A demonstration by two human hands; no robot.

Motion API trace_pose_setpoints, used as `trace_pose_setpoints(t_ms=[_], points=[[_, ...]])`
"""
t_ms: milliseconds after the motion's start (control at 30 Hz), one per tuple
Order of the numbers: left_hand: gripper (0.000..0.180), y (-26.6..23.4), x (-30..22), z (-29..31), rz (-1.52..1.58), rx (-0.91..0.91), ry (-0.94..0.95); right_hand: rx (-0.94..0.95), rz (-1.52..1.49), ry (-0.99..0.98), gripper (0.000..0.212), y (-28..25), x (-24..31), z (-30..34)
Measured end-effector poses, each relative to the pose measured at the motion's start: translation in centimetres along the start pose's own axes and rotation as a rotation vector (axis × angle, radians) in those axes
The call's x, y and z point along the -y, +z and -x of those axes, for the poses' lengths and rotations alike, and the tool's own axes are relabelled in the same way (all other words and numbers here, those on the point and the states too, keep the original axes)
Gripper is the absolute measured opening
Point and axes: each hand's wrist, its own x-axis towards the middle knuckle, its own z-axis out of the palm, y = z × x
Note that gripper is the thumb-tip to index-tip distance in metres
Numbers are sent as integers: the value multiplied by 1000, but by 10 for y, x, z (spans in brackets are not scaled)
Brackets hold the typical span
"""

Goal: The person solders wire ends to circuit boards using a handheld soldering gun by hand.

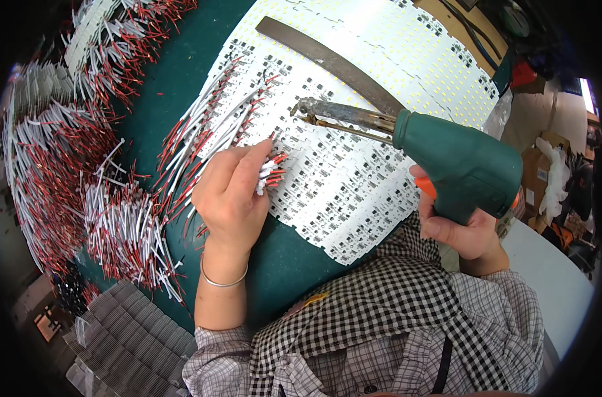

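My left hand [229,192] is closed around a small bundle of short red and white wires [272,173], with their ends sticking out past the fingers. One fingertip reaches over white LED circuit boards [360,178] lined with rows of small black parts. In my right hand [469,237] is a green soldering gun [463,159] with an orange trigger. Its metal tip [304,109] points left above the boards, close to where red and white wires [211,126] lie in rows across their left part.
A flat dark bar [327,61] rests across the boards. Large heaps of red and white wires [43,178] cover the left side of the green table mat [175,66]. Grey ribbed stacks [139,324] stand at the lower left. A white surface [545,284] is at the right.
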Motion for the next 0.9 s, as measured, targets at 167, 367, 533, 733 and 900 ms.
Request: trace_pose_setpoints(t_ms=[167, 367, 533, 733, 900], points=[[46, 3, 2, -1, -18, 8, 68, -21, 19, 47, 59, 2, 3, 0], [43, 4, 1, -3, -29, 59, 36, -2, 45, 108, 55, 8, 8, -5], [43, 5, 3, -2, 0, 47, 19, 39, 77, 41, 52, 9, 7, -10], [42, 5, 3, -2, 6, 39, 13, -46, -66, 156, 28, 14, 11, -10], [42, 6, 3, -1, 10, 39, 20, -13, -59, 152, 32, 15, 10, -13]])
